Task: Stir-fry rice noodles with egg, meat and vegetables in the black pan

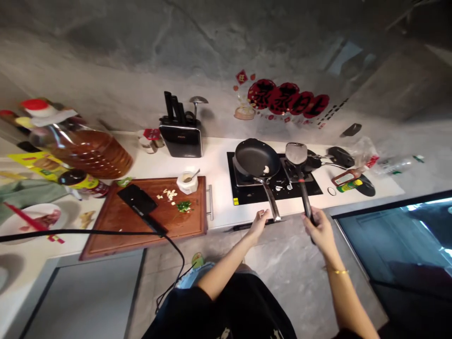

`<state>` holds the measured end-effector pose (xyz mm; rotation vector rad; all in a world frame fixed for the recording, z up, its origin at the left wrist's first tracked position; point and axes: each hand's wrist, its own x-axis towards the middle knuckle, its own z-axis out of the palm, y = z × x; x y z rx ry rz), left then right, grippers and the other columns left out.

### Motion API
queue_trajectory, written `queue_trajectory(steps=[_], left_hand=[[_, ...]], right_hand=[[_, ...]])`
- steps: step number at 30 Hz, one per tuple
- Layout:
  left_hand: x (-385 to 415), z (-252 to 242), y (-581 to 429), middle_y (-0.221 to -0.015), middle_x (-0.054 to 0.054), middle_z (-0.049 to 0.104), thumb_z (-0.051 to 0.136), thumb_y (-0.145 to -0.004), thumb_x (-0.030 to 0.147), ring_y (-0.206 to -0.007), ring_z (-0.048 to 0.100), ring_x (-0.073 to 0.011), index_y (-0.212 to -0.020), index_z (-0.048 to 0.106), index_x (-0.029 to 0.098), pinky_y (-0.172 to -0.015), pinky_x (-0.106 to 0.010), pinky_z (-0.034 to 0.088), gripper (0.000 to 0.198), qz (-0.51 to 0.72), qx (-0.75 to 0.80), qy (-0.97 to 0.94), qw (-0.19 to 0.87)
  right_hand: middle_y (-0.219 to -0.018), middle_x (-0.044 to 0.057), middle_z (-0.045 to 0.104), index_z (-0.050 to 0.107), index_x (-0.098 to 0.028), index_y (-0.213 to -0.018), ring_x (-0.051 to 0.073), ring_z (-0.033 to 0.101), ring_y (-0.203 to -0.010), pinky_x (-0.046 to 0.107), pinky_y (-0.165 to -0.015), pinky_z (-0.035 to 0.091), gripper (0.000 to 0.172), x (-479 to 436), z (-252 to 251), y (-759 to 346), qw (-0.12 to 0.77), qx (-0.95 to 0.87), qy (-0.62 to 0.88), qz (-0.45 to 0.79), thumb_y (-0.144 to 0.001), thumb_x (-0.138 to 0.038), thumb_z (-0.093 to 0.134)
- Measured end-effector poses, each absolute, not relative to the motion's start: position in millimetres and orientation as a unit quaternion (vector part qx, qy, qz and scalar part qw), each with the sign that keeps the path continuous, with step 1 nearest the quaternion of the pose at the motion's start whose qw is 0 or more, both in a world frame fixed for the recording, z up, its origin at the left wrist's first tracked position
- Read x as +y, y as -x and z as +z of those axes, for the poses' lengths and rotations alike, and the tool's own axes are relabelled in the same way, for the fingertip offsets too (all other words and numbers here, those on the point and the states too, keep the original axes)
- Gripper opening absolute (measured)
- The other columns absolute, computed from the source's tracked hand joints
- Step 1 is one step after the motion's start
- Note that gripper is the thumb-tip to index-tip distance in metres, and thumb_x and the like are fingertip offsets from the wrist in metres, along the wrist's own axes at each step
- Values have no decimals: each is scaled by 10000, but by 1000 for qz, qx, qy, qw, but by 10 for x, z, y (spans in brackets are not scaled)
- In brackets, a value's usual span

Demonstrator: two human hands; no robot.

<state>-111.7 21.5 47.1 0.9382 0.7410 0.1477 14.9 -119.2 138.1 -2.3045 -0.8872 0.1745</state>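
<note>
My right hand [320,230] is closed around the black handle of a spatula [296,153]. Its broad metal blade is raised over the right side of the stove. A dark frying pan [256,157] sits on the left burner, with a small white piece [266,169] inside. The pan's metal handle [271,200] points towards me. Just left of that handle's end, my left hand [259,223] is at the counter's front edge, fingers curled in and seemingly apart from the handle. Bits of white food [278,188] lie on the black stovetop [243,193].
On the left, a wooden cutting board [120,221] holds a cleaver [137,202], chopped garlic [170,194], chopped greens [183,206] and a white jar [187,182]. A knife block [181,139] stands behind. Bottles [348,176] lie to the right. A black cable [88,231] crosses the left side.
</note>
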Motion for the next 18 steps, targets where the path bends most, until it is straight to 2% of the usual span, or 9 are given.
queue_trajectory(steps=[3,6,8,10,13,15,18], left_hand=[[115,344,718,-1123,-114,571,473,-798,594,-925,608,-208,-1102,480,163,-831,-374,479,528,51,334,-370,865],[26,312,468,-935,-84,613,539,-773,568,-750,636,-174,-1022,481,153,-706,-351,522,488,90,330,-288,894],[-14,297,376,-820,-57,610,524,-793,547,-626,619,-145,-987,494,140,-630,-332,526,452,117,335,-249,901],[-46,278,320,-711,-19,576,503,-810,533,-498,554,-105,-947,515,130,-525,-284,495,426,144,344,-235,898],[-93,252,268,-616,22,513,505,-801,542,-397,446,-68,-909,529,129,-398,-220,381,427,187,356,-231,886],[-121,244,243,-596,32,495,513,-787,557,-381,417,-60,-905,533,130,-371,-206,333,443,210,365,-233,877],[-142,242,226,-593,34,495,520,-778,564,-376,411,-58,-915,542,131,-364,-203,326,455,218,377,-236,869]], right_hand=[[-921,94,670,467,-225,-1251,217,639,-622,355,-609,505,465,-1218,1642,-984,193,-420,887,7,-841,-444,460],[-879,120,676,496,-190,-1233,247,641,-665,352,-616,477,421,-1058,1812,-1631,-3,-449,889,-95,-864,-384,445],[-912,143,667,504,-171,-1229,246,636,-681,334,-604,459,401,-891,1859,-1955,-82,-454,875,-148,-878,-347,423],[-947,148,658,495,-180,-1258,238,632,-737,320,-631,450,401,-696,1885,-2221,-126,-490,847,-160,-888,-304,408],[-876,119,665,486,-251,-1303,231,619,-763,320,-656,439,418,-382,1930,-2523,-189,-550,803,-132,-892,-265,411],[-846,115,666,510,-275,-1292,228,610,-755,323,-654,428,409,-189,1974,-2653,-226,-575,777,-120,-891,-259,428],[-902,133,660,586,-281,-1222,241,591,-813,334,-673,402,364,21,2048,-2759,-258,-609,739,-128,-885,-241,455]])
